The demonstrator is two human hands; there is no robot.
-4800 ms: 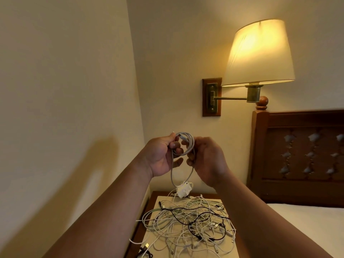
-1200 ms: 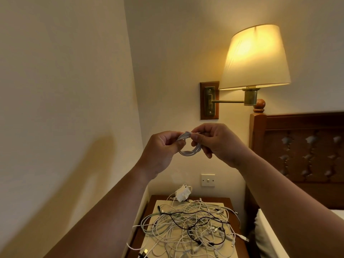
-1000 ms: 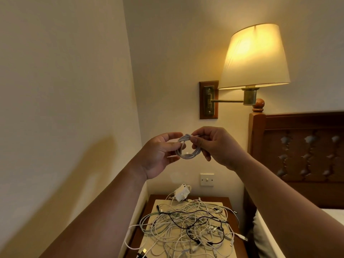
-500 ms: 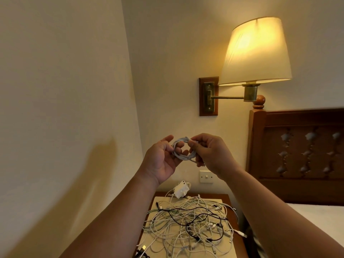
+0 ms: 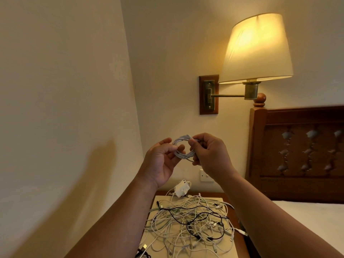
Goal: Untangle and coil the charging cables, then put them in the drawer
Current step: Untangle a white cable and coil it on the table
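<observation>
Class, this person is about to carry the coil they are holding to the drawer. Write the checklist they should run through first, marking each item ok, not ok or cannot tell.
1. Coil held securely: ok. The left hand and right hand both pinch the coiled white cable.
2. Coil free of the pile: ok. It is in the air above the tangled cables, with no strand linking them.
3. Loose end tucked in: cannot tell. The right hand's fingers cover that side.
4. Drawer open: cannot tell. No drawer is in view.
5. Other cables coiled: not ok. The pile lies knotted on the nightstand.
</observation>
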